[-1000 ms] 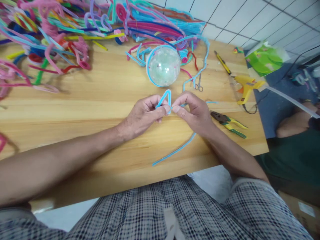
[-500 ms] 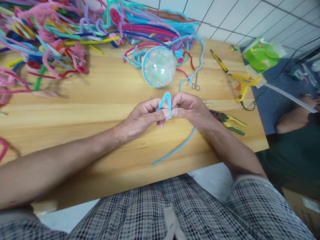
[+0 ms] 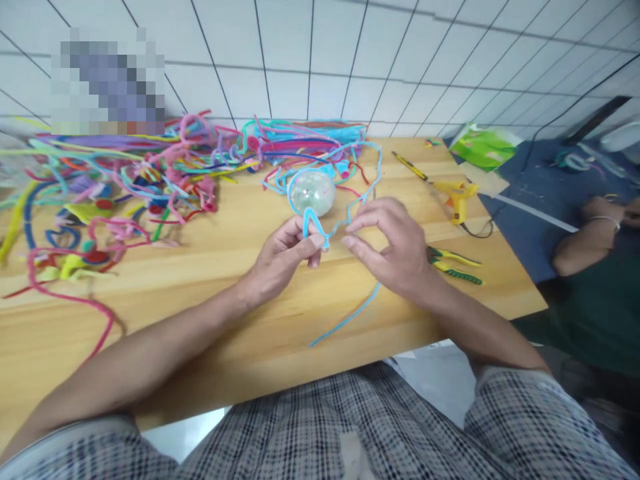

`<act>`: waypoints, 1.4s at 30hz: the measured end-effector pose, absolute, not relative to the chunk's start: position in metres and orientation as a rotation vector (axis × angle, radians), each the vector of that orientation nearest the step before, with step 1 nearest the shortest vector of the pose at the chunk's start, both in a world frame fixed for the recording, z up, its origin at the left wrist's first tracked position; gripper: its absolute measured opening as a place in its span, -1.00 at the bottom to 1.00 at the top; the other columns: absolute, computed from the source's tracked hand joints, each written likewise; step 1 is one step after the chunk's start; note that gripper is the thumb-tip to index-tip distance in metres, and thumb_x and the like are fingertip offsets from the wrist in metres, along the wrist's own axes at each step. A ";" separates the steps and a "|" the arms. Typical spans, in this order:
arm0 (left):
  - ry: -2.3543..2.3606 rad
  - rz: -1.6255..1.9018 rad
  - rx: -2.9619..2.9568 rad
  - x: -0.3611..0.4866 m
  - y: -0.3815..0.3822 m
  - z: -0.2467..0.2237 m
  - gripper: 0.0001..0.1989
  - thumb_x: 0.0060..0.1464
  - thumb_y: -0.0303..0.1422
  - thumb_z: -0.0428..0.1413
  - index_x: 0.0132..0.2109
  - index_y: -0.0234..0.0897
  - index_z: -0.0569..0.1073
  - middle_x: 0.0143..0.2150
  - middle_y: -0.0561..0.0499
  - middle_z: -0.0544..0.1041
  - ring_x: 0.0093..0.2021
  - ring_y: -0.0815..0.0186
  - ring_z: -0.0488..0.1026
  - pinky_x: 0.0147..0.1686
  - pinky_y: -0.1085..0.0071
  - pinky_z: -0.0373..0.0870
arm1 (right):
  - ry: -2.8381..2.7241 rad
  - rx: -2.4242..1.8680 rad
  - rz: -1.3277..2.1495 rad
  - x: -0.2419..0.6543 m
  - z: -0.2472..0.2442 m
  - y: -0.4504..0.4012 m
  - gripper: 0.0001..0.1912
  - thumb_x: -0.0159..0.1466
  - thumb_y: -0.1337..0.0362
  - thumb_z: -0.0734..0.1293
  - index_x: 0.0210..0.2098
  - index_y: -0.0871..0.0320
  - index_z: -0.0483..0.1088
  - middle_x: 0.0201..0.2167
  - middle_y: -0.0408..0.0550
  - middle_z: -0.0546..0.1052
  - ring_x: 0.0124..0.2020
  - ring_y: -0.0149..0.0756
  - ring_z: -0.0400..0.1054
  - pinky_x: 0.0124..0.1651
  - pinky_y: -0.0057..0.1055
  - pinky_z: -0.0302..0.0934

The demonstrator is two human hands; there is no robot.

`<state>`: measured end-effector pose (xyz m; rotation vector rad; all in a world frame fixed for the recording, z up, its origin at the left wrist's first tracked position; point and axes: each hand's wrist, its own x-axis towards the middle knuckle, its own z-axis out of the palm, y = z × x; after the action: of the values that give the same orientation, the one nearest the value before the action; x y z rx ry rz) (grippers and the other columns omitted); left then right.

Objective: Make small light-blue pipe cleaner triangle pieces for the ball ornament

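My left hand (image 3: 280, 260) pinches a light-blue pipe cleaner (image 3: 311, 215) bent into a narrow, pointed loop, its tip standing up above my thumb. To the right of it, my right hand (image 3: 395, 250) is raised with thumb and forefinger apart and nothing seen between them. A thin blue end reaches from the loop toward the right fingertips. Just behind the loop sits a clear ball (image 3: 320, 192) with a blue pipe cleaner along its left edge. Another blue length (image 3: 345, 320) lies on the table below my right hand, partly hidden by it.
Colourful pipe cleaners (image 3: 150, 180) are heaped at the back left of the wooden table (image 3: 200, 360). On the right lie pliers (image 3: 457, 265), a yellow glue gun (image 3: 457, 197) and a utility knife (image 3: 409, 165). Another person's arm (image 3: 585, 233) is beyond the right edge.
My right hand has let go of the bent pipe cleaner and moved right, its fingers parting. The left hand keeps hold of the loop. The view has tilted up, showing more wall.
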<state>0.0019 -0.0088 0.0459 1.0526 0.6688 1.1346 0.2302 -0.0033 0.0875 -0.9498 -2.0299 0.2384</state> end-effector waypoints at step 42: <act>0.835 1.171 1.158 0.032 -0.031 0.065 -0.59 0.10 -0.05 0.51 -0.29 -0.21 0.54 -0.42 0.13 0.42 -0.38 0.37 0.26 -0.25 0.38 0.33 | -1.695 -1.141 0.789 0.222 0.098 -0.055 -0.89 0.44 0.26 0.44 -0.12 0.04 0.67 -0.25 -0.09 0.81 -0.25 -0.22 0.73 -0.27 -0.35 0.49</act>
<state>0.0323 -0.0312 0.0649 1.1580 0.8354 1.1710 0.2222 -0.0547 0.0985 -1.1408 -1.6947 0.7894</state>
